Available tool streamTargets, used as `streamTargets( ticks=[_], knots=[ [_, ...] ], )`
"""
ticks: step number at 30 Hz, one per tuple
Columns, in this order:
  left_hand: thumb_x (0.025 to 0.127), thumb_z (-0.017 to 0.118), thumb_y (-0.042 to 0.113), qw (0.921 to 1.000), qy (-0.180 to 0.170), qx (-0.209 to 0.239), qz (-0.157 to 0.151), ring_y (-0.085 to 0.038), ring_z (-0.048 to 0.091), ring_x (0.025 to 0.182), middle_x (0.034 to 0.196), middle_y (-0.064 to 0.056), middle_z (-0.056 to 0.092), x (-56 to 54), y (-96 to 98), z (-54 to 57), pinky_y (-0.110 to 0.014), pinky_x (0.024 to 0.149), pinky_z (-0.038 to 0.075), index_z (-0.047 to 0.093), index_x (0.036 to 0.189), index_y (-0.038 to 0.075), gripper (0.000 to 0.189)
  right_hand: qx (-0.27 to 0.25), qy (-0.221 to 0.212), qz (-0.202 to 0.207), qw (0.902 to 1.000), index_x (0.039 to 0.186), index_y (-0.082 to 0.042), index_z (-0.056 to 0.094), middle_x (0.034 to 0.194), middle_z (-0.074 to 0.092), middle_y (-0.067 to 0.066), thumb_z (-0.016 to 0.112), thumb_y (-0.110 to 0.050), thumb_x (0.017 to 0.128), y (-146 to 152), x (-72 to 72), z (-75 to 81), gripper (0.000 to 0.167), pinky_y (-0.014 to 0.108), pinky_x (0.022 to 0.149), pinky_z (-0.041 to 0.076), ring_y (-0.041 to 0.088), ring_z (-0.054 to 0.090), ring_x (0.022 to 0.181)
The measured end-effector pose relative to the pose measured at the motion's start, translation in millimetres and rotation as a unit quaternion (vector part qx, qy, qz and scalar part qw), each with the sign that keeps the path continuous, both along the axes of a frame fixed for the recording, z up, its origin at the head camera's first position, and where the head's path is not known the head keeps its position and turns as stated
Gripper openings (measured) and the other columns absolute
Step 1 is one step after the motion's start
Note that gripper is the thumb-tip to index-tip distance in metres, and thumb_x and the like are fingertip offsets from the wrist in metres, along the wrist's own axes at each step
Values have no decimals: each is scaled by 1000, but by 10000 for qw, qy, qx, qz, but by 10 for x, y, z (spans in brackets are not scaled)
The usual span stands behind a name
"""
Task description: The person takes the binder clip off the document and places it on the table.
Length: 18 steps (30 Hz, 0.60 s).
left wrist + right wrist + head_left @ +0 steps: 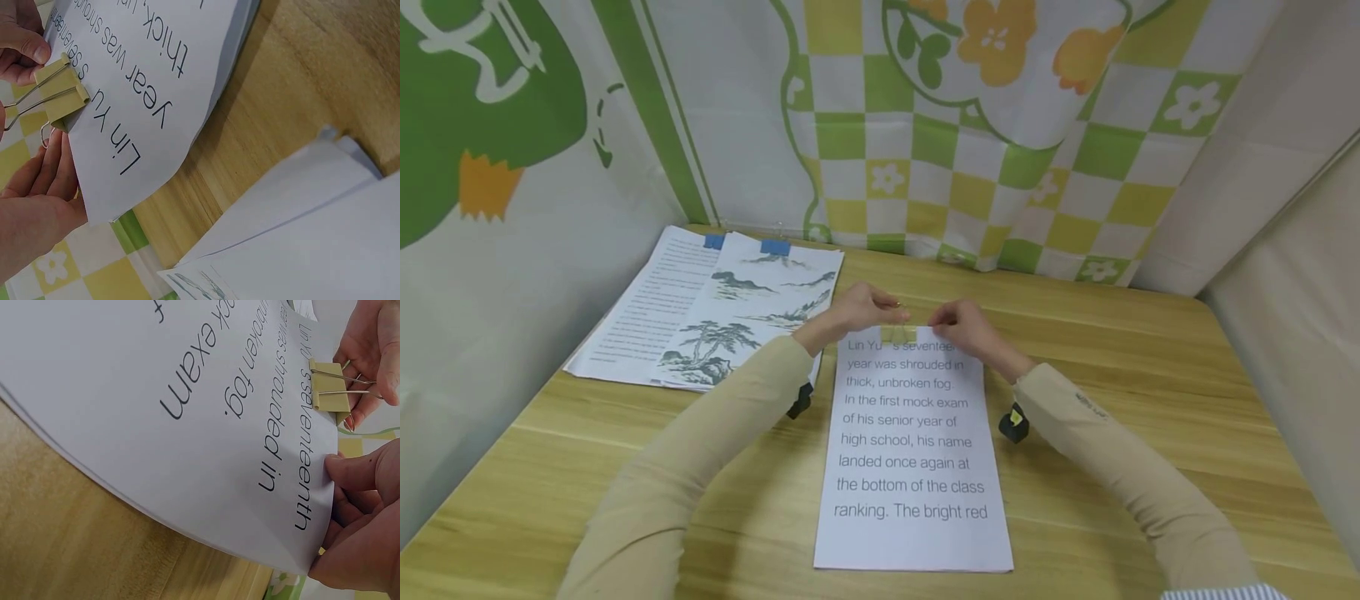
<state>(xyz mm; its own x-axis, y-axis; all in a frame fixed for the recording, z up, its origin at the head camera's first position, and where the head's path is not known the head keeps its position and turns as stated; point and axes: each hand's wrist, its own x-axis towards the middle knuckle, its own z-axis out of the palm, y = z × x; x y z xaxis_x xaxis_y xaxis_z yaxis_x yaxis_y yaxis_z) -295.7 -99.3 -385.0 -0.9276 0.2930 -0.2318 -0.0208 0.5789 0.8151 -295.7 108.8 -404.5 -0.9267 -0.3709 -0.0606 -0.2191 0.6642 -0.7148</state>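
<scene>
A stack of printed paper (pixel 913 542) lies lengthwise in front of the person, its top end bent up in the wrist views. A yellow binder clip (pixel 329 387) sits over the middle of its top edge, both wire handles sticking out past the paper. The left hand (pixel 863 308) pinches the clip's handles, thumb on the upper wire and fingers beneath. At the top right corner, the right hand (pixel 966 325) grips the sheets, with the thumb (pixel 356 472) on the printed face and the other fingers partly hidden behind the edge.
To the left lie a text stack (pixel 647 308) and an overlapping stack with a landscape picture (pixel 752 308), each with a blue binder clip (pixel 775 247) at its top. Small black objects (pixel 1013 425) show beside both wrists. A patterned curtain (pixel 985 167) borders the wooden table (pixel 1112 358).
</scene>
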Motion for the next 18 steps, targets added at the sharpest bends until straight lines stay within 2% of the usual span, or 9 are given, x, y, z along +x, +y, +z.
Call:
streamTargets(
  ticks=[9,15,18],
  knots=[
    [86,67,38,9996,218,-189,56,-30,47,130,134,-12,57,44,31,26,-42,110,35,58,128,6,53,39,59,37,10000,99,5,66,97,67,21,58,0,88,20,4,-11,14,32,81,50,26,62,87],
    [86,67,38,9994,285,-146,149,-30,47,130,134,-12,57,57,18,33,-41,110,36,58,128,5,54,-180,49,158,9997,95,5,67,92,67,20,60,2,86,63,-11,-33,12,35,80,51,27,62,84],
    [86,68,35,9994,288,-56,200,-31,47,130,135,-14,55,44,-1,17,-41,109,36,57,128,2,54,-348,162,256,9989,91,3,67,86,67,17,61,2,85,114,-23,-72,9,32,76,51,24,60,79]
  ],
)
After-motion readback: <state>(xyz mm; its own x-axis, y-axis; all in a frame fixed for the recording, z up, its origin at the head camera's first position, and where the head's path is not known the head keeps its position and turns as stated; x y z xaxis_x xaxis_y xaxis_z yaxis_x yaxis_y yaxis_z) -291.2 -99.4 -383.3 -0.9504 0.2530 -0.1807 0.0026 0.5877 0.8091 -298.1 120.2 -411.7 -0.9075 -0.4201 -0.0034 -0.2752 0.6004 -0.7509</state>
